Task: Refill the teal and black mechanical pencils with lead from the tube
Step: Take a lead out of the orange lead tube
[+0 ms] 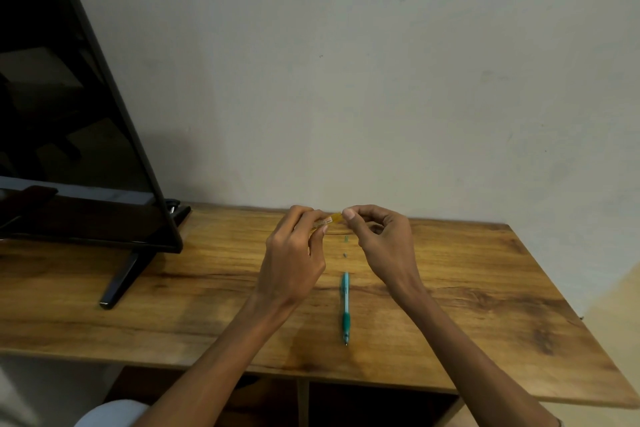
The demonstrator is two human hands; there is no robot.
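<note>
1. The left hand (294, 253) grips a small yellow lead tube (327, 221) above the far edge of the bench (485, 305).
2. The right hand (381, 239) pinches the tube's right end between thumb and forefinger.
3. The teal pencil (345, 307) lies on the bench between the forearms, tip toward the near edge.
4. Two small bits (345, 246) lie on the bench just beyond the pencil.
5. A dark screen (69, 114) stands at the left end of the bench.

Hidden and unclear parts

The lead tube (327, 220) is mostly covered by fingers; two specks (345, 246) cannot be identified; the monitor (69, 114) is cropped.
</note>
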